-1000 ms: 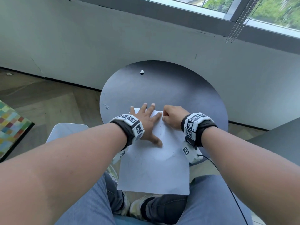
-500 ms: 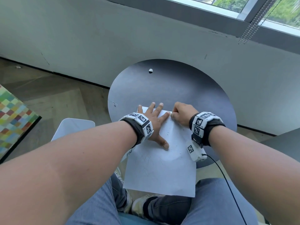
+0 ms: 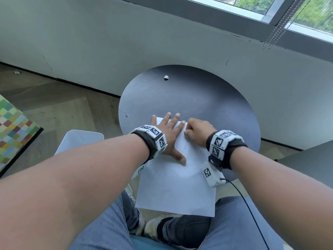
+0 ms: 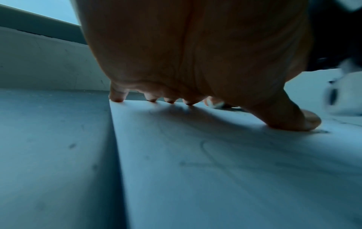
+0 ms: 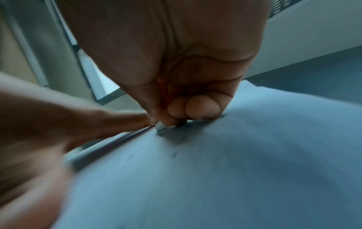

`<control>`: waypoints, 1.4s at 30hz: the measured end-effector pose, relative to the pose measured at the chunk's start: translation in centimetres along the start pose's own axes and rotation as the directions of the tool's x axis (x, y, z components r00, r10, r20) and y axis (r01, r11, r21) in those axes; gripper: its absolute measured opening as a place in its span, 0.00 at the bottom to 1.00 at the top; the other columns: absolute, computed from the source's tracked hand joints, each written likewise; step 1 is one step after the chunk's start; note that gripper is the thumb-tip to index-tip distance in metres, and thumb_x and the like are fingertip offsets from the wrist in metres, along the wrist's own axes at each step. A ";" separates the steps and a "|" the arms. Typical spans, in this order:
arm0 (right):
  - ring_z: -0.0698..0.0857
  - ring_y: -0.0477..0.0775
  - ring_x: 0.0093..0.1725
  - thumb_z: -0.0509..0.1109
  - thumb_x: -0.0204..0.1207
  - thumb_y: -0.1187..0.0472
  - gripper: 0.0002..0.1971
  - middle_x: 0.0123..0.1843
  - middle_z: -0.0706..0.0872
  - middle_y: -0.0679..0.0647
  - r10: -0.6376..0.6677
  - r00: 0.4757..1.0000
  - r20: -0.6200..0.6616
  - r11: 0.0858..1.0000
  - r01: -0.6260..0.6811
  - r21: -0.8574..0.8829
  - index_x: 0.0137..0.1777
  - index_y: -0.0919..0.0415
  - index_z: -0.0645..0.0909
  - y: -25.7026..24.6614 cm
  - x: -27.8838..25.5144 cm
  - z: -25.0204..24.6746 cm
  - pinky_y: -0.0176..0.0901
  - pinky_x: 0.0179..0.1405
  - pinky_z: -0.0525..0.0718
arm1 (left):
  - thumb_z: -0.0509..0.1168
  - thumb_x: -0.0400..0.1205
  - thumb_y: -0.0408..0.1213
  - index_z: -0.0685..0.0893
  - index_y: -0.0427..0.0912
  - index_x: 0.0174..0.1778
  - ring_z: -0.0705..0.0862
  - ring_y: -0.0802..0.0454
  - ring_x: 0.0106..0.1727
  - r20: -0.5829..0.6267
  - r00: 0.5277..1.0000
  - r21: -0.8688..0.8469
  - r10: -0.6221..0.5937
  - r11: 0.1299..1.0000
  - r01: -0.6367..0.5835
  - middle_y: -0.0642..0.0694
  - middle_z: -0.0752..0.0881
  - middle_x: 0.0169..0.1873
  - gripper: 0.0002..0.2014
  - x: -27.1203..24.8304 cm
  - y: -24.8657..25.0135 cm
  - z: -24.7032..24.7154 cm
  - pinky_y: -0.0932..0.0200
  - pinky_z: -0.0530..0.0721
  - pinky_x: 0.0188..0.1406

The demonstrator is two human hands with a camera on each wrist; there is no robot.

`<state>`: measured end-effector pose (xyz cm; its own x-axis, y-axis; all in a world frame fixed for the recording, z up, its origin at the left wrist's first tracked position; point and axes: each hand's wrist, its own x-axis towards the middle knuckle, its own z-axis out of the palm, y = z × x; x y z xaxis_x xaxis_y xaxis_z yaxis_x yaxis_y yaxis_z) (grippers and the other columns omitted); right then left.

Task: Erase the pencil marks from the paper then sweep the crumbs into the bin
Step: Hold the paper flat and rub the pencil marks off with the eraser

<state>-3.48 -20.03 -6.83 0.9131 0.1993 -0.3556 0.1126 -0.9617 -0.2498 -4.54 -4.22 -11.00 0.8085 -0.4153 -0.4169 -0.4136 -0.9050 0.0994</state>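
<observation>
Since the previous frames both hands are staying almost where they were on the paper (image 3: 177, 192), with only the camera view drifting. Going from the left, a patchwork rug (image 3: 13, 127) of coloured squares is lying on the wooden floor, and a white bin (image 3: 79, 139) with rounded corners is sitting beside the round, matte dark table (image 3: 194, 98). The left hand (image 3: 169, 137) is lying flat, fingers straight and spread, thumb pressing down, pinning the smooth white sheet, which is overhanging the table's near edge above the person's knees. Faint pencil lines are showing on it. Just right, the right hand (image 3: 197, 132) is curling into a fist, fingertips pinching a small pale eraser (image 5: 161, 127) against the paper. Farther back a small white lump (image 3: 166, 77) is resting on the tabletop.
</observation>
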 end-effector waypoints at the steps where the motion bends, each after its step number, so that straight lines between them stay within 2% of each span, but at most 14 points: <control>1: 0.82 0.59 0.53 0.63 0.81 0.54 0.05 0.53 0.85 0.56 0.048 0.999 -0.015 0.999 -0.048 0.021 0.49 0.55 0.76 0.2 0.8 -0.3 0.46 0.48 0.74 | 0.59 0.54 0.90 0.35 0.52 0.89 0.33 0.39 0.89 -0.004 1.000 0.002 -0.001 1.000 0.001 0.48 0.33 0.89 0.75 0.0 0.0 0.1 0.18 0.47 0.80; 4: 0.82 0.59 0.52 0.64 0.81 0.53 0.07 0.53 0.85 0.57 0.086 0.996 -0.025 0.995 -0.085 0.051 0.51 0.56 0.77 0.5 1.7 -0.5 0.45 0.46 0.75 | 0.59 0.53 0.91 0.35 0.53 0.89 0.33 0.40 0.89 -0.003 1.000 -0.001 -0.003 1.000 0.003 0.48 0.33 0.89 0.75 0.0 -0.1 0.0 0.17 0.46 0.80; 7: 0.81 0.59 0.50 0.64 0.81 0.56 0.04 0.47 0.84 0.53 -0.033 0.999 -0.023 0.998 0.034 0.053 0.47 0.54 0.74 0.3 -0.2 0.2 0.46 0.47 0.74 | 0.59 0.53 0.91 0.34 0.53 0.89 0.32 0.40 0.89 0.003 1.000 -0.006 -0.002 1.000 0.003 0.49 0.32 0.89 0.75 0.0 -0.1 -0.1 0.17 0.44 0.80; 10: 0.81 0.55 0.47 0.65 0.81 0.57 0.04 0.44 0.84 0.50 -0.161 0.983 0.086 0.985 0.155 0.079 0.44 0.50 0.74 0.4 -3.4 1.5 0.46 0.44 0.78 | 0.59 0.53 0.91 0.33 0.54 0.89 0.31 0.41 0.89 0.014 1.000 -0.024 -0.002 1.000 0.002 0.49 0.31 0.88 0.76 0.0 -0.1 0.0 0.17 0.42 0.80; 13: 0.82 0.55 0.46 0.65 0.81 0.56 0.04 0.44 0.85 0.52 -0.181 0.967 0.177 0.983 0.171 0.072 0.43 0.48 0.76 0.5 -4.7 1.9 0.48 0.44 0.82 | 0.57 0.52 0.92 0.33 0.54 0.89 0.30 0.40 0.89 0.005 1.000 -0.014 0.000 1.000 0.000 0.49 0.30 0.88 0.76 0.0 -0.1 0.2 0.17 0.42 0.79; 17: 0.82 0.57 0.50 0.63 0.81 0.56 0.03 0.48 0.85 0.54 -0.066 0.996 0.061 0.997 0.063 0.045 0.47 0.54 0.76 0.4 -2.8 1.3 0.48 0.46 0.80 | 0.58 0.56 0.90 0.35 0.58 0.89 0.30 0.38 0.88 -0.015 1.000 -0.020 0.025 0.999 -0.025 0.44 0.30 0.88 0.71 -0.6 -0.2 0.1 0.18 0.41 0.80; 21: 0.81 0.61 0.55 0.64 0.80 0.55 0.04 0.52 0.85 0.56 0.095 0.995 -0.020 0.993 -0.093 0.073 0.48 0.55 0.76 1.2 -0.2 0.4 0.46 0.48 0.74 | 0.56 0.65 0.87 0.46 0.51 0.91 0.32 0.36 0.89 -0.080 0.994 0.079 0.077 0.994 -0.071 0.40 0.31 0.88 0.64 -1.9 -0.2 -0.1 0.22 0.42 0.82; 23: 0.81 0.62 0.57 0.64 0.80 0.55 0.04 0.52 0.85 0.56 0.144 0.989 -0.030 0.986 -0.141 0.085 0.49 0.55 0.76 1.5 0.2 0.2 0.46 0.49 0.75 | 0.56 0.65 0.87 0.45 0.50 0.91 0.33 0.38 0.89 -0.071 0.995 0.085 0.074 0.994 -0.068 0.41 0.34 0.89 0.65 -2.5 -0.8 0.0 0.24 0.43 0.83; 26: 0.78 0.60 0.56 0.61 0.81 0.55 0.05 0.48 0.84 0.55 0.131 0.991 -0.040 0.986 -0.126 0.106 0.49 0.54 0.75 1.0 -0.4 0.3 0.47 0.48 0.77 | 0.57 0.62 0.88 0.38 0.54 0.90 0.33 0.40 0.89 -0.019 0.999 0.026 0.027 0.999 -0.026 0.45 0.34 0.89 0.67 -3.1 -1.5 0.5 0.25 0.43 0.83; 29: 0.80 0.58 0.53 0.61 0.82 0.55 0.05 0.48 0.84 0.55 0.023 0.999 -0.024 0.996 -0.020 0.088 0.51 0.55 0.75 0.2 -2.7 1.2 0.48 0.50 0.78 | 0.58 0.62 0.88 0.36 0.56 0.89 0.32 0.41 0.89 -0.005 1.000 0.007 0.026 1.000 -0.026 0.46 0.33 0.89 0.68 -2.9 -1.4 0.4 0.24 0.42 0.83; 32: 0.81 0.59 0.46 0.61 0.82 0.55 0.03 0.46 0.84 0.55 -0.104 0.993 0.048 0.992 0.100 0.079 0.49 0.52 0.72 -0.8 -5.8 2.5 0.51 0.46 0.81 | 0.58 0.61 0.88 0.36 0.56 0.89 0.31 0.40 0.89 -0.006 1.000 -0.012 0.023 1.000 -0.023 0.45 0.32 0.89 0.68 -2.9 -1.4 0.8 0.23 0.40 0.82; 35: 0.82 0.58 0.44 0.62 0.81 0.55 0.03 0.44 0.84 0.54 -0.156 0.981 0.116 0.984 0.144 0.103 0.46 0.51 0.72 -1.4 -7.1 3.1 0.50 0.43 0.82 | 0.58 0.60 0.89 0.34 0.56 0.89 0.29 0.40 0.88 -0.007 1.000 -0.006 0.019 1.000 -0.019 0.45 0.30 0.88 0.69 -2.8 -1.3 1.1 0.23 0.38 0.82; 38: 0.82 0.58 0.47 0.61 0.81 0.55 0.03 0.47 0.85 0.54 -0.098 0.992 0.073 0.994 0.094 0.061 0.47 0.51 0.73 -1.3 -5.5 2.5 0.50 0.46 0.81 | 0.58 0.56 0.90 0.32 0.56 0.88 0.28 0.39 0.88 0.009 1.000 -0.014 0.027 1.000 -0.027 0.46 0.29 0.88 0.73 -2.8 -1.3 1.0 0.22 0.37 0.82; 42: 0.82 0.57 0.53 0.63 0.82 0.53 0.06 0.52 0.87 0.54 0.039 0.999 -0.034 0.999 -0.038 0.027 0.51 0.54 0.77 -0.7 -1.5 1.0 0.44 0.46 0.72 | 0.61 0.54 0.90 0.30 0.56 0.88 0.27 0.39 0.87 0.034 0.999 -0.013 0.025 1.000 -0.024 0.46 0.27 0.87 0.75 -2.7 -1.3 0.8 0.22 0.36 0.81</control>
<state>-5.33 -19.46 -7.00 0.9295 0.1550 -0.3348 0.0668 -0.9632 -0.2605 -6.55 -1.82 -10.73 0.7831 -0.4341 -0.4452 -0.4275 -0.8958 0.1215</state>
